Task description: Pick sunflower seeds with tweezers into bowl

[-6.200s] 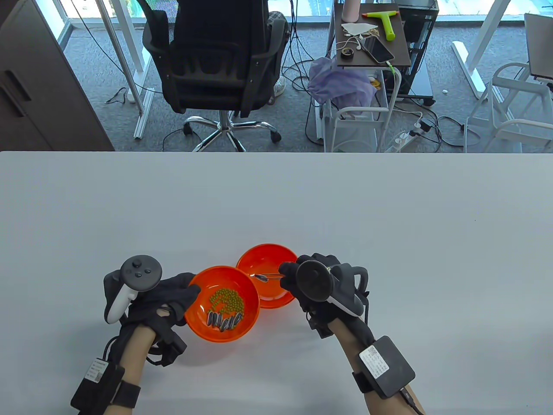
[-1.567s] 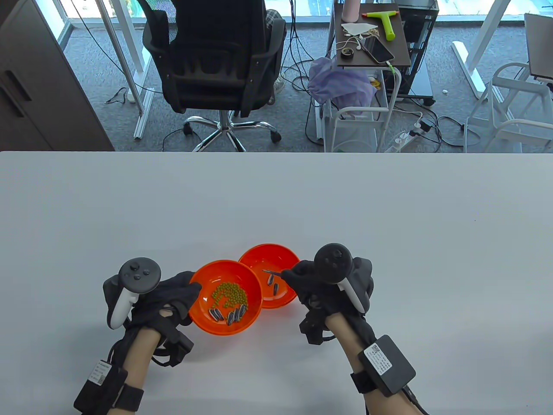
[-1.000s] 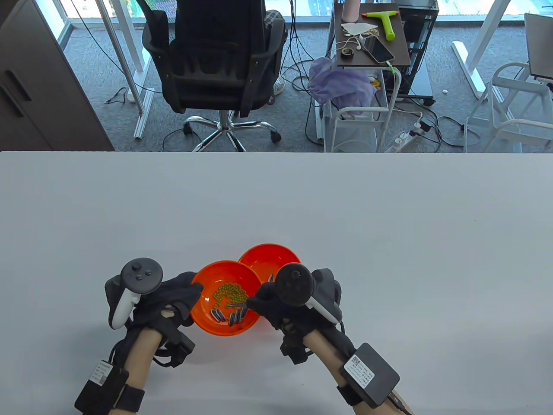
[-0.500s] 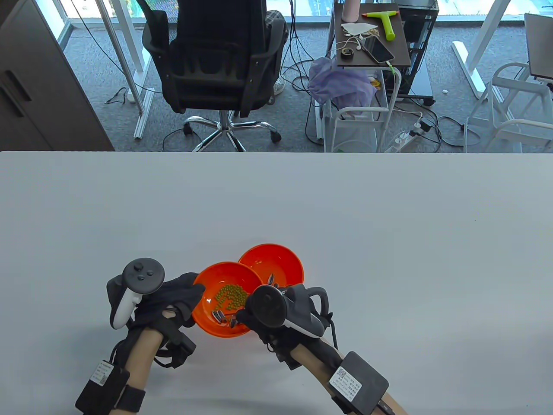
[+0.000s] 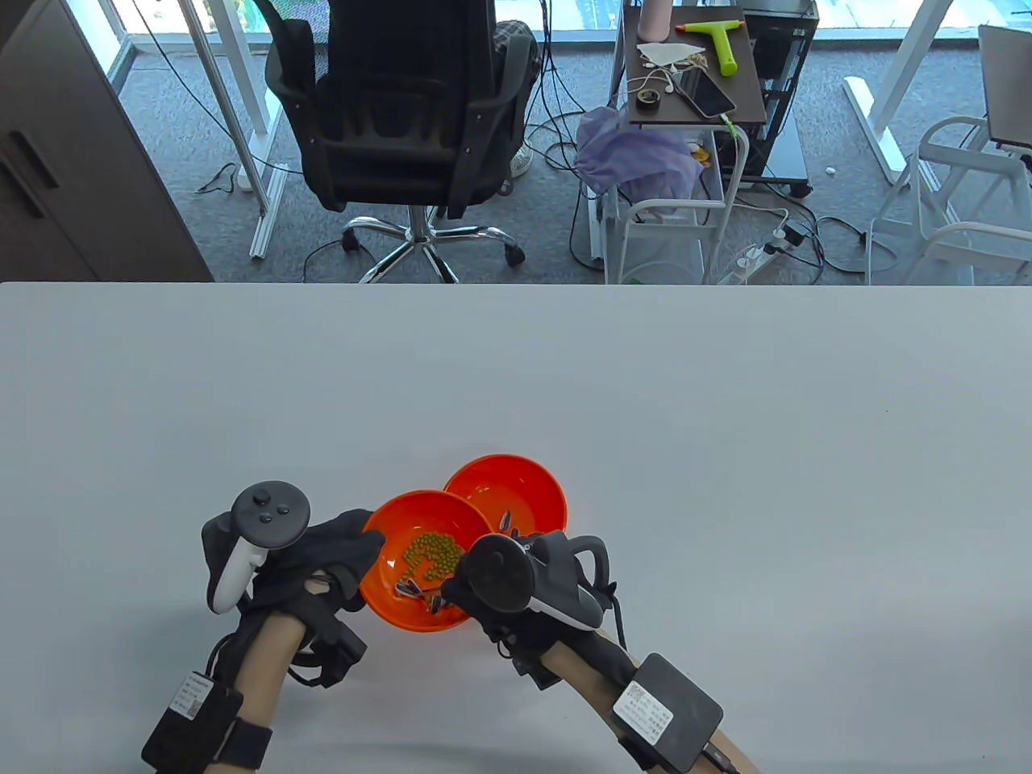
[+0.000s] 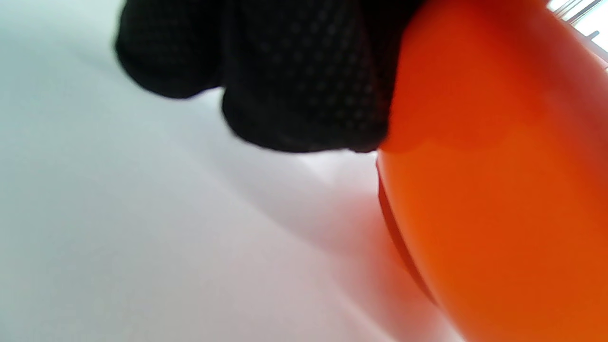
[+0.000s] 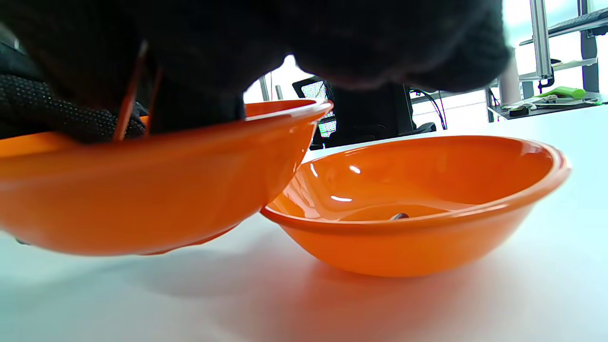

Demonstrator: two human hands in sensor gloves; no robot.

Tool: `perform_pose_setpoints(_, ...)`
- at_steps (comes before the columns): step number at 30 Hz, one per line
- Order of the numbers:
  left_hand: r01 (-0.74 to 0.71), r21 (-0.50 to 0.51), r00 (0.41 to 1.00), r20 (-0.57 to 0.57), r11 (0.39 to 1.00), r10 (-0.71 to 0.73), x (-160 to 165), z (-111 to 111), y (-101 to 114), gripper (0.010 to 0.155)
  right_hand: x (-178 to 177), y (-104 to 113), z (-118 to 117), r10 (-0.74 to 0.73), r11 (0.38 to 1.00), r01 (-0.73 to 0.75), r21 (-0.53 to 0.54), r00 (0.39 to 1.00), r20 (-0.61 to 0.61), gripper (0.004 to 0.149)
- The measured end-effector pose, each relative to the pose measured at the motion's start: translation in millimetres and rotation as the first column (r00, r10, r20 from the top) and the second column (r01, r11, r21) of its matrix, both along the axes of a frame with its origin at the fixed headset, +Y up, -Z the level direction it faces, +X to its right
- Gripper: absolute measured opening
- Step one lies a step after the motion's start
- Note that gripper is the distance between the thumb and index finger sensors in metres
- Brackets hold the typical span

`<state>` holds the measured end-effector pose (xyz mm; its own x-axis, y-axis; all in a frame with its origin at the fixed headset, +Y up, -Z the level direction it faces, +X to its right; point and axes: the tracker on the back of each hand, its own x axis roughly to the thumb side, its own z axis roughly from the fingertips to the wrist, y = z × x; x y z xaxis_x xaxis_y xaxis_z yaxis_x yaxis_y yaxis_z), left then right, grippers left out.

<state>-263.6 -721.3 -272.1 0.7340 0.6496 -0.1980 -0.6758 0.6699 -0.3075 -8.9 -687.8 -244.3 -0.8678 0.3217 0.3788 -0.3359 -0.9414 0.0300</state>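
The sunflower seeds [image 5: 415, 592] lie low in the near bowl [image 5: 379, 582], beside green peas [image 5: 430, 556]; they look light, hard-shelled and slick, best pinched across the flat middle. The left hand [image 5: 318, 560] holds that bowl's rim, tilting it. The right hand [image 5: 516, 592] holds tweezers [image 7: 126, 102] into it; whether the grip has closed on a seed, I cannot tell. A few seeds sit in the far bowl [image 5: 540, 492] on the table [image 5: 726, 451].

No legible text anywhere.
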Motion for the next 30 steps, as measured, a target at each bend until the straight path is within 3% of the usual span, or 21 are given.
perform_pose_setpoints(8,0.006,0.0,1.0,-0.009,1.0,-0.006,-2,0,0,0.049,10,5,-5,-0.052,0.999,0.052,-0.006,0.998,0.041,0.036)
perform_pose_setpoints(20,0.005,-0.003,1.0,-0.024,1.0,-0.005,-5,0,1,0.049,63,19,-29,-0.226,0.971,0.239,-0.019,0.939,0.26,0.036)
perform_pose_setpoints(30,0.004,-0.003,1.0,-0.031,1.0,-0.004,-7,0,2,0.049,89,-3,-47,-0.166,0.973,0.213,-0.085,0.911,0.378,0.036)
